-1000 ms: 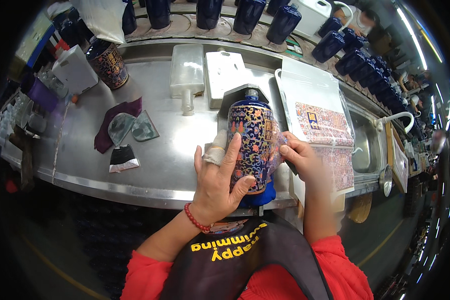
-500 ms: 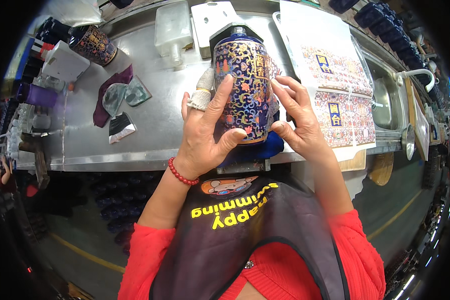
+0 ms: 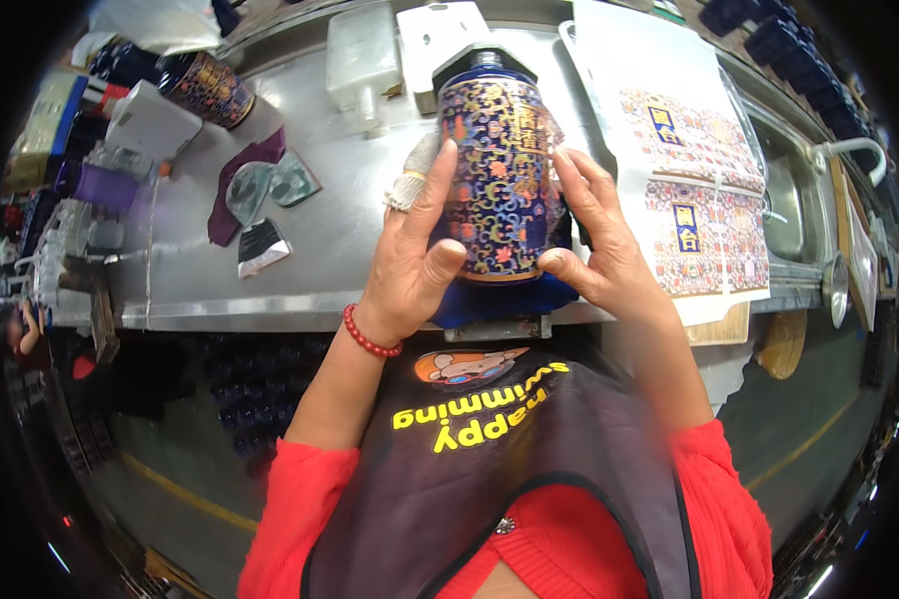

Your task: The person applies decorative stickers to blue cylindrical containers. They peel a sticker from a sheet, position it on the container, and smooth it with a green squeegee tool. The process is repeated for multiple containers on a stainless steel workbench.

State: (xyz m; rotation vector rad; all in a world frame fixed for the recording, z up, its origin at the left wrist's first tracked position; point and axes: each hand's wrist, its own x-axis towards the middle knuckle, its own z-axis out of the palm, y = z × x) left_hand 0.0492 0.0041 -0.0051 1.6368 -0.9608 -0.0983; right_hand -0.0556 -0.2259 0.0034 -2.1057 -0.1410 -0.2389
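A dark blue glass bottle [image 3: 494, 190] leans neck-away in front of me, wrapped in a colourful floral decal with gold characters. On its left side, my left hand [image 3: 415, 255] presses with fingers stretched along the glass; the thumb sticks out near the bottom edge of the pattern. A pale knitted cloth cover [image 3: 414, 178] sits by that hand's far fingers, which are partly hidden. My right hand [image 3: 599, 240] grips the opposite side, its thumb touching the lower corner. Loose, wrinkled decal film [image 3: 555, 135] stands out along the right side. Dark blue material lies beneath the bottle.
Printed decal sheets [image 3: 704, 235] lie to the right, before a sink [image 3: 774, 165] with a white tap. Left on the metal table [image 3: 185, 290] are scraper-like pieces [image 3: 260, 245], a decorated bottle [image 3: 210, 90] and a purple bottle [image 3: 95, 185]. A clear plastic container [image 3: 363, 55] stands behind.
The bottle has turned slightly, its gold characters shifting to the right. My left thumb has drawn back off the pattern, and my right fingers have slid a little. The view has shifted slightly.
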